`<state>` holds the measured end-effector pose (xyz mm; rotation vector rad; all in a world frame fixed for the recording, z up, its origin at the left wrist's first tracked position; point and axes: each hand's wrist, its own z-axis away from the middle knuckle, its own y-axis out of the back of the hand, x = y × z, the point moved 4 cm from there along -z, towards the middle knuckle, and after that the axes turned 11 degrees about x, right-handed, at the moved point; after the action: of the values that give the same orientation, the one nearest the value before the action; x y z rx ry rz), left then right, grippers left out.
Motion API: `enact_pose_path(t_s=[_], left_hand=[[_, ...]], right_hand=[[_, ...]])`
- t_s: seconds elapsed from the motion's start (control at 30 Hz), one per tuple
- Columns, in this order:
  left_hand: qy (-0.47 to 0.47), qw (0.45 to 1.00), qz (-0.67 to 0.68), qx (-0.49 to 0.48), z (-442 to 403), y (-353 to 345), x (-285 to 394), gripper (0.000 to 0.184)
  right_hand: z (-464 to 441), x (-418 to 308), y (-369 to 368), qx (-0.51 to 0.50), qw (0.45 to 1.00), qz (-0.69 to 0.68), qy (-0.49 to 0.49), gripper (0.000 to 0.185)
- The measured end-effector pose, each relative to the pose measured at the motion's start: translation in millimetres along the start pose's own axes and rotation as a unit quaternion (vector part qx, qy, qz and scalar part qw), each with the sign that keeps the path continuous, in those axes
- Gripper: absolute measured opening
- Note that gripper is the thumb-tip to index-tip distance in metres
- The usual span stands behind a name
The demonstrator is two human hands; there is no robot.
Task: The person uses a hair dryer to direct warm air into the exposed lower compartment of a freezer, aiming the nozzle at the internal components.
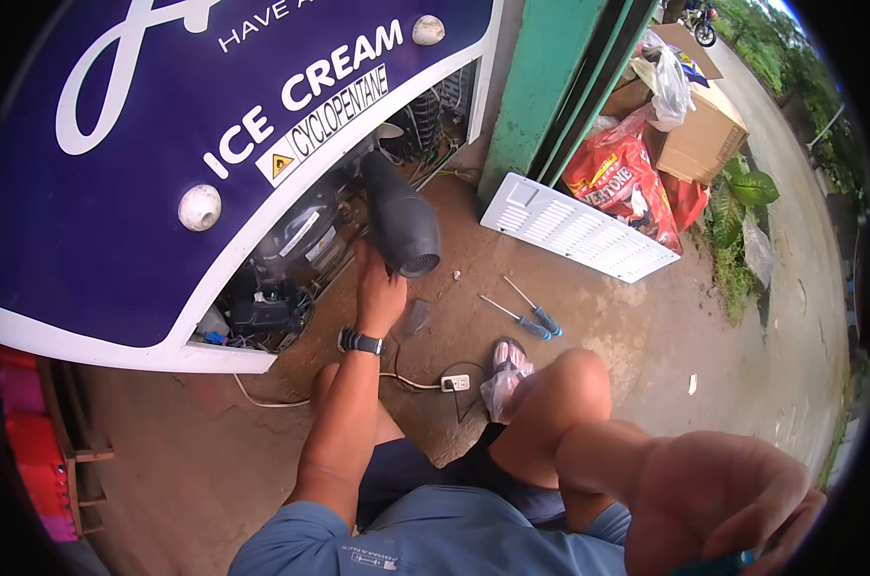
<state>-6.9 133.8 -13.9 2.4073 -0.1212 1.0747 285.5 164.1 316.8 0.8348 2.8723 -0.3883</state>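
My left hand, with a dark watch on its wrist, is closed around the handle of a black hair dryer. The dryer's nozzle points into the open lower compartment of an ice cream freezer. Inside, a black compressor sits among wires and tubing, close to the dryer. Large in the lower right corner is my right hand, fingers curled. A small teal part shows at its fingers, but most of that thing is cut off by the frame's edge.
Two blue-handled screwdrivers lie on the floor. A white extension socket with a plug sits near my foot. One white vented panel leans by a green post. Beyond are a red bag and a cardboard box.
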Motion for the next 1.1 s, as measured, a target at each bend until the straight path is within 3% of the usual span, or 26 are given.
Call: enact_pose_path(t_s=[0.07, 0.1, 0.27, 0.37, 0.43, 0.57, 0.83, 1.1], left_hand=[[0.027, 0.999, 0.02, -0.003, 1.9, -1.0, -4.0, 0.042], [0.026, 0.999, 0.022, -0.002, 1.4, -0.8, -0.7, 0.042], [0.014, 1.0, 0.007, 0.021, 1.5, -1.8, 7.3, 0.043], [0.014, 1.0, 0.004, 0.02, -0.7, -5.3, 7.2, 0.042], [0.015, 1.0, 0.001, 0.015, -3.8, -7.8, 7.8, 0.042], [0.034, 0.999, 0.011, 0.02, -10.7, -12.6, 14.3, 0.041], [0.02, 0.999, 0.016, 0.022, -12.4, -24.6, 9.5, 0.041], [0.002, 1.0, 0.018, 0.024, -19.3, -23.1, 16.6, 0.042]], right_hand=[[6.6, 13.0, -6.4, 0.088, 0.98, -0.058, 0.167, 0.021], [6.3, 14.0, -6.1, 0.087, 0.979, -0.062, 0.174, 0.021], [9.2, 9.2, -2.6, 0.122, 0.97, -0.089, 0.188, 0.021], [8.3, 4.0, 0.1, 0.093, 0.978, -0.054, 0.18, 0.022], [6.2, -1.3, -2.0, 0.079, 0.99, 0.039, 0.113, 0.021], [7.5, 5.4, -0.4, 0.095, 0.982, -0.024, 0.164, 0.021], [4.3, -9.4, 6.8, 0.077, 0.99, 0.05, 0.104, 0.021], [2.3, -4.4, 7.6, 0.088, 0.985, 0.013, 0.146, 0.02]])
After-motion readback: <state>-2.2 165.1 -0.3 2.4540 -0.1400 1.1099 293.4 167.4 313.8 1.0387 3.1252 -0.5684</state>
